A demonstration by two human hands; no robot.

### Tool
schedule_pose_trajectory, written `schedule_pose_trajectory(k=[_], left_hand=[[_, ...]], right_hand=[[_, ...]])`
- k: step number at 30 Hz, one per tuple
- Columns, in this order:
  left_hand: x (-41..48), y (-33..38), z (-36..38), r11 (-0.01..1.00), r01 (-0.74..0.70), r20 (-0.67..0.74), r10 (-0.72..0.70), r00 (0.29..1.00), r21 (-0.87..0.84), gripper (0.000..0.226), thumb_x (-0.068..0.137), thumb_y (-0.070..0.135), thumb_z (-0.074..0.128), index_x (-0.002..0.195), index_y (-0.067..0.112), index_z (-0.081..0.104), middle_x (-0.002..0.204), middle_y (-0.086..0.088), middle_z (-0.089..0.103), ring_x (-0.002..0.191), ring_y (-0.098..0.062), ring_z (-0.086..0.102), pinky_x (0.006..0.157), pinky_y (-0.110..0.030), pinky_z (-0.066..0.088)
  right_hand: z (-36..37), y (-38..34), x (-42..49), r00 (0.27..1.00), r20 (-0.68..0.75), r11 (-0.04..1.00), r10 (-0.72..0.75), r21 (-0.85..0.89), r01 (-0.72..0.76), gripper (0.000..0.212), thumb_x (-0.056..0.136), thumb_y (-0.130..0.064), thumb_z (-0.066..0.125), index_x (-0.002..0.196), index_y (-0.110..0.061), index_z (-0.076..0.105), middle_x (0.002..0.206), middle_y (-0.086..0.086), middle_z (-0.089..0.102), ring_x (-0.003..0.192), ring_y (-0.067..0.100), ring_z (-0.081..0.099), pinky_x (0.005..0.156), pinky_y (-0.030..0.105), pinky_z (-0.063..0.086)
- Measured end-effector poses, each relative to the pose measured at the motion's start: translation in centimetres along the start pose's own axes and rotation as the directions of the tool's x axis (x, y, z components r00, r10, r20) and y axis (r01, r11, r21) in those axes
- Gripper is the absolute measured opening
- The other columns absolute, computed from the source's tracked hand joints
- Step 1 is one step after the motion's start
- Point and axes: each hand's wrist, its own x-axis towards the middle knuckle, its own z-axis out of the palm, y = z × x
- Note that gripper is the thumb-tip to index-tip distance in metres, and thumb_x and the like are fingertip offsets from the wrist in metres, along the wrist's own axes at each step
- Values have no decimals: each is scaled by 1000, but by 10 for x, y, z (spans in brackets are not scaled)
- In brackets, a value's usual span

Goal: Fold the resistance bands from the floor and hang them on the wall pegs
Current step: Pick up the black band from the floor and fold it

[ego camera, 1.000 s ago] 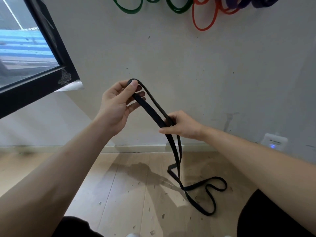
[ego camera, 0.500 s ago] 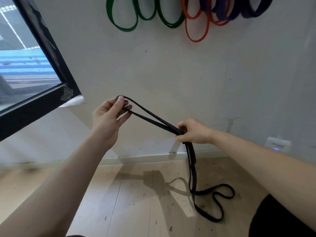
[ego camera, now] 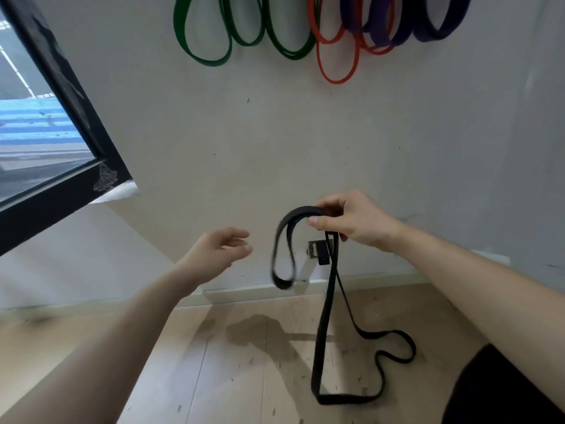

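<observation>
A long black resistance band (ego camera: 328, 304) hangs from my right hand (ego camera: 348, 220), which grips it near its top in front of the wall. A short folded loop of the band droops to the left of that hand, blurred. The longer part drops to the wooden floor and coils there at the lower right. My left hand (ego camera: 218, 249) hovers to the left of the band with fingers spread, holding nothing. High on the wall hang green bands (ego camera: 214, 41), red bands (ego camera: 336, 56) and purple bands (ego camera: 406, 26); the pegs are out of frame.
A black-framed window (ego camera: 61, 166) juts in from the left. A small metal fitting (ego camera: 315, 249) sits on the wall above the baseboard, behind the band. A white device (ego camera: 492, 257) shows behind my right forearm. Dark clothing (ego camera: 501, 390) fills the lower right corner.
My left hand has let go of the band's end and drawn back, open. The right hand has risen slightly and now holds a short loop that swings down on its left.
</observation>
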Motion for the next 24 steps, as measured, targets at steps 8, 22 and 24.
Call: schedule_pose_trajectory(k=[8,22,24], left_hand=[[-15,53,42,948,-295,209,315,926,-124,50,86,30,80,132,26,62,123,13,71,118,-2,64,100,-27,50],[-22,71,40,882,-362,-138,335,932,-302,11,97,18,64,103,14,72,82,3,69,74,-7,68,75,-18,53],[-20,71,35,860,-368,-235,300,925,-353,11,98,18,62,102,14,71,81,4,66,74,-6,66,74,-16,53]], right_hand=[[5,-13,-5,997,72,999,-30,-30,32,10,85,-21,79,91,-14,77,66,-9,66,59,2,56,57,13,41],[26,12,0,977,197,984,87,-167,-54,12,79,-8,74,88,-15,71,84,2,69,79,15,67,78,38,58],[25,18,1,968,212,979,138,-176,-101,9,81,-8,72,88,-14,70,82,-1,66,75,13,63,74,38,55]])
